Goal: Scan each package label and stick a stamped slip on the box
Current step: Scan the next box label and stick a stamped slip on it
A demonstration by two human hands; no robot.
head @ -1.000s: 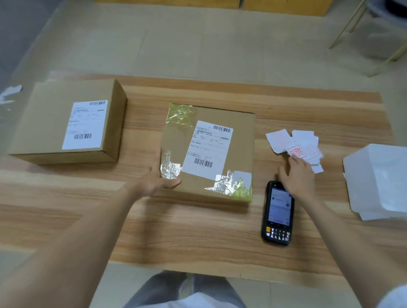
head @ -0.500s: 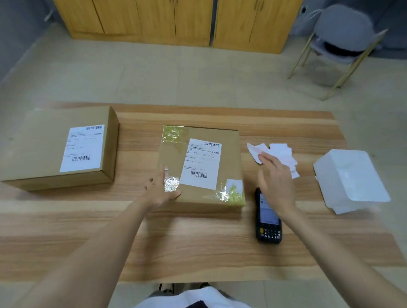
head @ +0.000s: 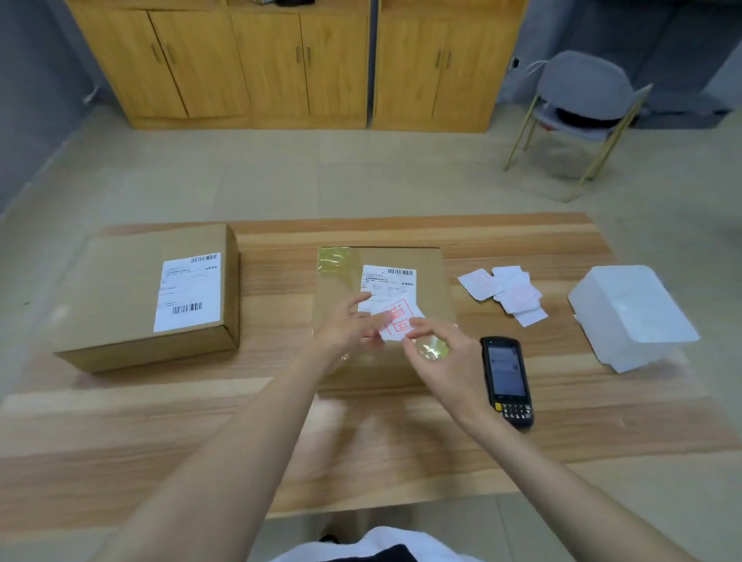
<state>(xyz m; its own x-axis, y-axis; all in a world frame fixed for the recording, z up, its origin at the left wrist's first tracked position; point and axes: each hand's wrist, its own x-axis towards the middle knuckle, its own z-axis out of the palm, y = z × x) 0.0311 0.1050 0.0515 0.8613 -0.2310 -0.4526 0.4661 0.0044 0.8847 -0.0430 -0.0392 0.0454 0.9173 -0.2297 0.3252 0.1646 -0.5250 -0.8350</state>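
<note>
Fingertips [head: 409,324] of our right hand [head: 441,363] and left hand [head: 346,332] both pinch the white red-stamped paper slip [head: 400,320], held just above the taped brown cardboard box [head: 432,277]; its top lies directly beneath, over the label's near end.

White slip [head: 400,322] apparently red-stamped; tan box [head: 429,273].
</note>
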